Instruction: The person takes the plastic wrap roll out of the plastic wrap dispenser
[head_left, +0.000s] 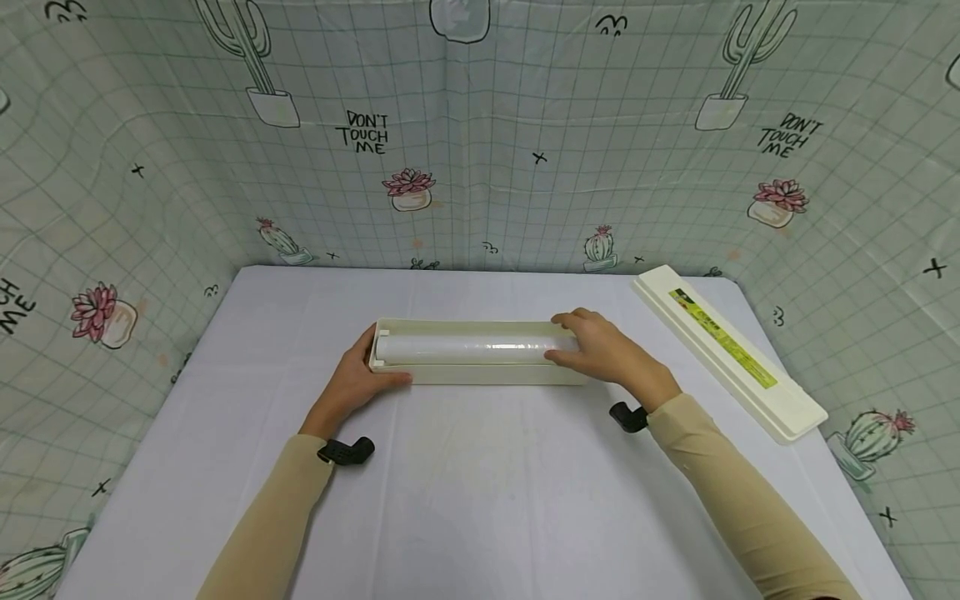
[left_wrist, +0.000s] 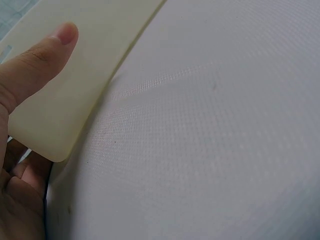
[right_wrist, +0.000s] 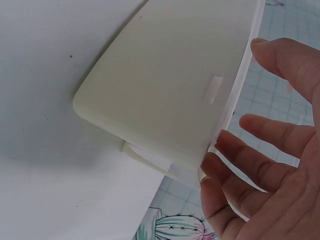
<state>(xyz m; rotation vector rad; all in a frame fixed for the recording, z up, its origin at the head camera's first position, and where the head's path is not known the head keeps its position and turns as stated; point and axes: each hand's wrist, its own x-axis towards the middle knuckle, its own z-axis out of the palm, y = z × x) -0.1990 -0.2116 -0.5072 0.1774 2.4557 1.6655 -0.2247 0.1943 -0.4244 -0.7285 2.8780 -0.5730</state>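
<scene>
A long off-white cling film dispenser box (head_left: pixel 487 376) sits on the table with its top uncovered. Inside it lies a shiny roll of cling film (head_left: pixel 465 348). My left hand (head_left: pixel 356 379) grips the box's left end, the thumb on the front wall and the fingers round the end; the left wrist view shows this thumb (left_wrist: pixel 45 57) flat on the wall. Over the right end is my right hand (head_left: pixel 600 346), its fingers spread and loosely bent. In the right wrist view, the thumb and fingertips are at the box's top edge, with nothing gripped between them.
An off-white lid (head_left: pixel 727 358) with a yellow-green label lies slanted at the right of the table. White cloth covers the table (head_left: pixel 465 483). A patterned sheet (head_left: pixel 510 125) hangs behind and at both sides.
</scene>
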